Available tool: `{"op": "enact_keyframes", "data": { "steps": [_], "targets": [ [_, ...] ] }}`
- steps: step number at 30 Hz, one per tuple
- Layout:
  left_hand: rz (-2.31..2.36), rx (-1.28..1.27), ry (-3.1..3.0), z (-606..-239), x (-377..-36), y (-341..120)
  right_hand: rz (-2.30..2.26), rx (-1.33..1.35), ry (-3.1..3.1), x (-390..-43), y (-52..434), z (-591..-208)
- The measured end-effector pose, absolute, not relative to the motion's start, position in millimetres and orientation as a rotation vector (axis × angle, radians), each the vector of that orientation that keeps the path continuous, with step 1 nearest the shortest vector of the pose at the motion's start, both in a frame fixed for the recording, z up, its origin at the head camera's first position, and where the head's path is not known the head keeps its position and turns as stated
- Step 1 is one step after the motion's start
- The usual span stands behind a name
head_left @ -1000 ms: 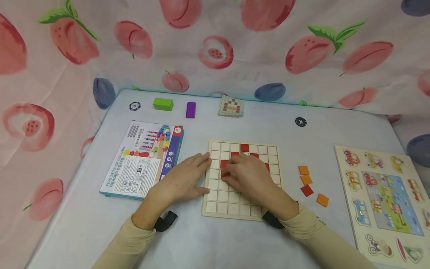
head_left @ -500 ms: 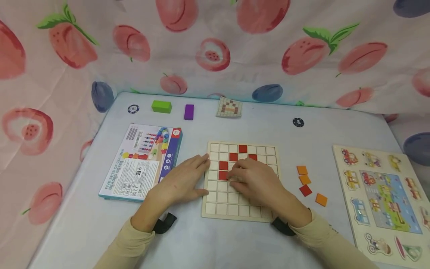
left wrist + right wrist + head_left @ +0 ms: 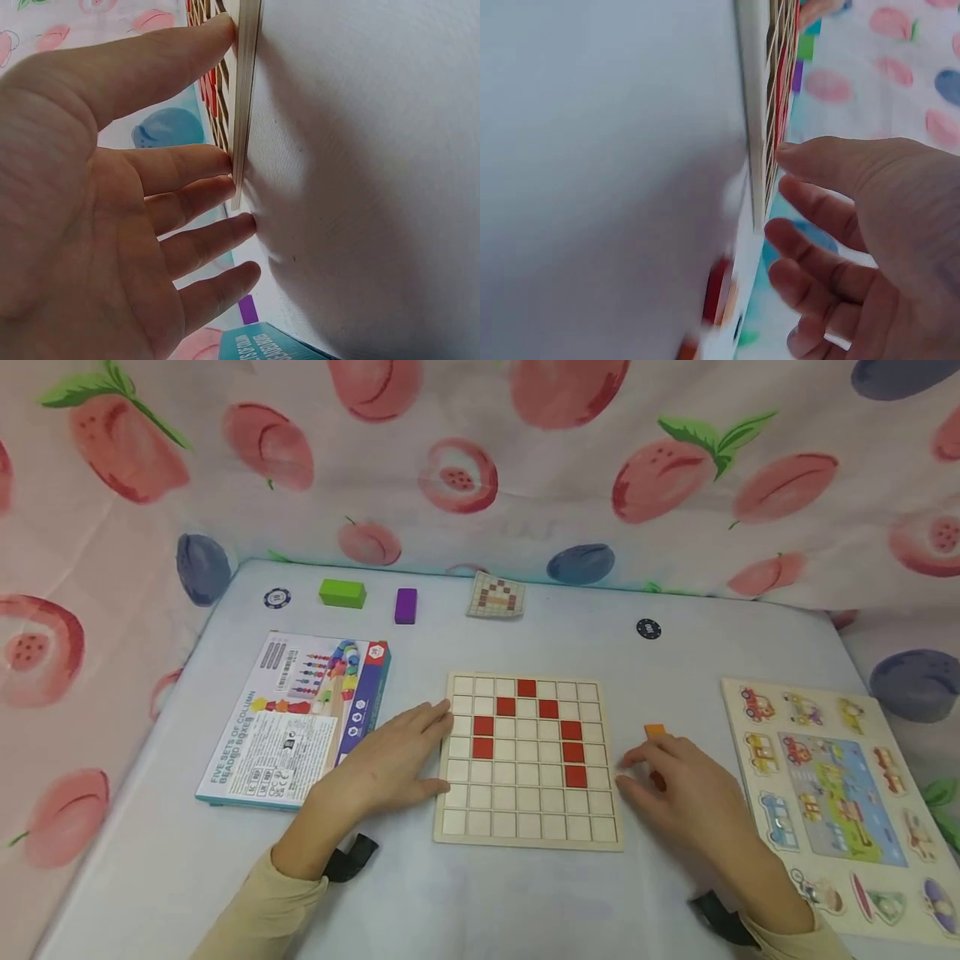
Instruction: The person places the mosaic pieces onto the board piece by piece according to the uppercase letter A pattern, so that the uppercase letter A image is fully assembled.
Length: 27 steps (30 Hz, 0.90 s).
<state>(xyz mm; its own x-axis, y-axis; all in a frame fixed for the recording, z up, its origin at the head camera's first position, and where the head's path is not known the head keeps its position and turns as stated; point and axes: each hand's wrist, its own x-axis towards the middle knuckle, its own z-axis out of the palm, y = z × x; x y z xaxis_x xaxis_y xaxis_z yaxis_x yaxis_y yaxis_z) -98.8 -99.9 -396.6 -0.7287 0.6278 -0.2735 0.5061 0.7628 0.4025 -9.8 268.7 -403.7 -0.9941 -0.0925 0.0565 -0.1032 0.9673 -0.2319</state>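
Head: orange tile [image 3: 655, 731] by right hand [image 3: 690, 797]; wrist view blurs it

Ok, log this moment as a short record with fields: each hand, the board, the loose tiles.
Left hand: flat on the table, fingers against the left edge of the grid board
Right hand: open, over the loose tiles right of the board
Board: eight red tiles in place
Loose tiles: orange tile showing; others hidden by the hand

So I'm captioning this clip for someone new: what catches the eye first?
The wooden grid board at the table's centre, with red tiles set in an arch-like outline. The left hand rests flat against its left edge, and the right hand hovers over loose tiles beside it.
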Motion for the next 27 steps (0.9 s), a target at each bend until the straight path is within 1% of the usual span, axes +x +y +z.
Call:
{"op": "enact_keyframes", "data": {
  "steps": [6,11,20,27],
  "targets": [
    [0.431,0.871,2.567,-396.0,-99.3,-99.2,0.261,-0.068,-3.194,-0.2,295.2,-399.1],
    [0.434,0.88,2.574,-396.7,-99.4,-98.8,0.258,-0.094,-3.244,0.2,300.9,-398.7],
    [0.415,0.875,2.573,-395.4,-99.0,-98.3,0.361,0.067,-3.136,-6.2,289.2,-395.1],
    [0.433,0.854,2.564,-395.7,-98.4,-98.3,0.487,0.316,-3.095,-25.2,246.5,-397.5]
  ]
}}
